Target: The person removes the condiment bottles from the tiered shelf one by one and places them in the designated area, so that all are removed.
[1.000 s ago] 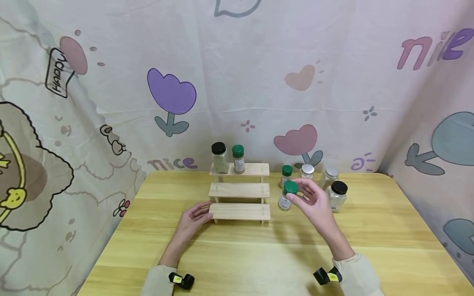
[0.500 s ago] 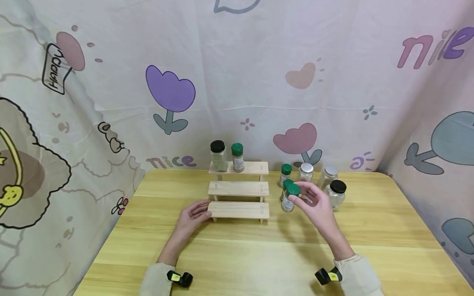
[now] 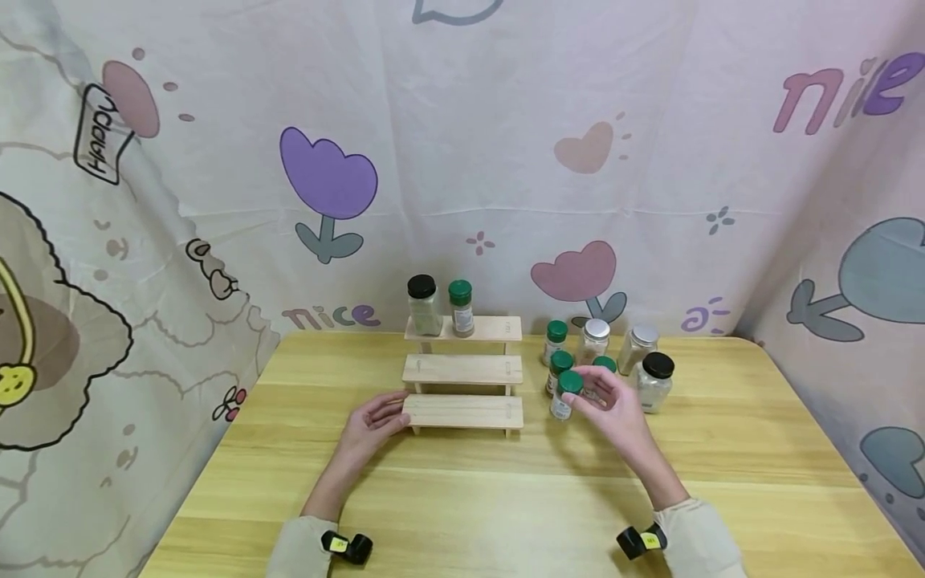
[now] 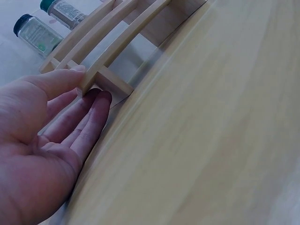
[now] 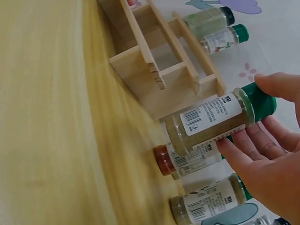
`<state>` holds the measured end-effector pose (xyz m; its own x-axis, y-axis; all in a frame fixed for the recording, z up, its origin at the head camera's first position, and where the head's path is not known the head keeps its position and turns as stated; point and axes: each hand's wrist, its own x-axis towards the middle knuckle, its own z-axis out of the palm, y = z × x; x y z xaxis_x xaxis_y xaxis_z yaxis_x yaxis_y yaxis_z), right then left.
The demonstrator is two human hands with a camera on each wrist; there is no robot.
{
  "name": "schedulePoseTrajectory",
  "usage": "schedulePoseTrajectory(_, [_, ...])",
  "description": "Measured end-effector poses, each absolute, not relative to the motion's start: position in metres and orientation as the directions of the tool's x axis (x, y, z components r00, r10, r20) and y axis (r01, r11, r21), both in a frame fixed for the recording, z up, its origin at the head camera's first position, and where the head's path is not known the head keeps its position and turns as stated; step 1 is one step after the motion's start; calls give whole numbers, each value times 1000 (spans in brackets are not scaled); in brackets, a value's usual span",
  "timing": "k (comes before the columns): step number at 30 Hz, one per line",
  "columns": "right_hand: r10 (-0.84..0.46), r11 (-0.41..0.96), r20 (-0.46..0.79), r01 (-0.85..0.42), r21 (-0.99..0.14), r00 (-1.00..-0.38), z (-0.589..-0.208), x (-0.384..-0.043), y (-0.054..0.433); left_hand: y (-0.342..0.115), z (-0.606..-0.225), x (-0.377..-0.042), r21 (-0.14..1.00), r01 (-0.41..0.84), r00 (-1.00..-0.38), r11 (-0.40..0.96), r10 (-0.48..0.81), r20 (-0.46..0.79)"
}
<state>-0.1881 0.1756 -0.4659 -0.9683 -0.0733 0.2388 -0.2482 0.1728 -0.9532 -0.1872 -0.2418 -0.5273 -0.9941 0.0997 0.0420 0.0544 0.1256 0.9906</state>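
My right hand (image 3: 614, 405) pinches a green-capped spice jar (image 5: 206, 119) by its cap, thumb on one side and fingers on the other. In the right wrist view the jar has a white barcode label and brownish powder inside. My left hand (image 3: 372, 425) holds the left end of the lowest step of a three-tier wooden rack (image 3: 462, 411). In the left wrist view the thumb lies on the board's corner and the fingers reach below it. On the top tier stand a black-capped jar (image 3: 425, 307) and a green-capped jar (image 3: 461, 309).
Right of the rack stand more jars: green-capped ones (image 3: 555, 343) (image 3: 560, 373), a partly hidden green-capped one (image 3: 605, 366), silver-capped ones (image 3: 595, 341) (image 3: 639, 349) and a black-capped one (image 3: 654, 384). A printed cloth (image 3: 448, 160) hangs behind the wooden table (image 3: 462, 514).
My right hand has brought the held jar slightly nearer to me, and green-capped jars behind it have come into sight. My left hand keeps its hold on the rack.
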Motion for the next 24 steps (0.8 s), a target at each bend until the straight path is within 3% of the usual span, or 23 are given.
schedulePoseTrajectory(24, [-132,248,186,-214,-945,-974,-481,-192,180,-241,-528,-188,991,35,-995,127,93,24])
